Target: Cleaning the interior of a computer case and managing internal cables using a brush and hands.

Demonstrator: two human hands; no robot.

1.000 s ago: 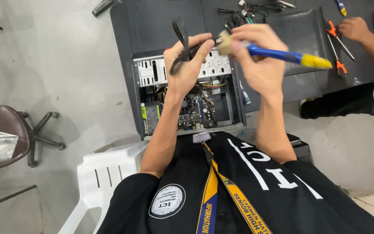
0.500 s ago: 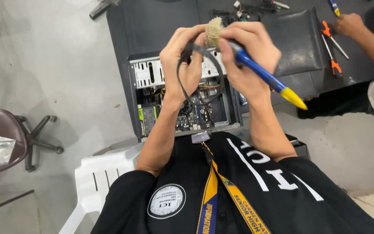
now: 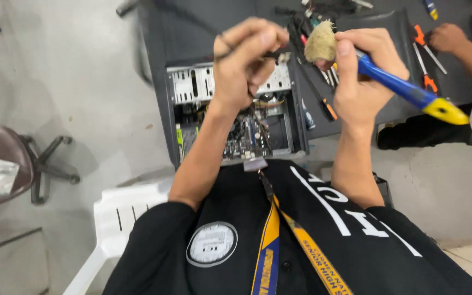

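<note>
Brushing a small dark part held up over the open computer case

Nearest me, my left hand (image 3: 244,68) has its grip pinched tight on a thin black cable or clip (image 3: 230,45), too blurred to tell which; my right hand (image 3: 364,76) has its grip wrapped around the one blue-and-yellow brush (image 3: 405,90), bristles (image 3: 320,42) just right of the left grip and apart from it. I judge it best to bring the bristles across in short light strokes, with the left pinch steady so the dust falls clear of the board. Below both grips lies one open computer case (image 3: 230,114) on the dark desk (image 3: 192,33). Right of the brush I count two orange-handled tools (image 3: 424,54) and one other person's hand (image 3: 448,37). Left, on the floor: one white plastic chair (image 3: 121,218), one brown stool (image 3: 6,164).
</note>
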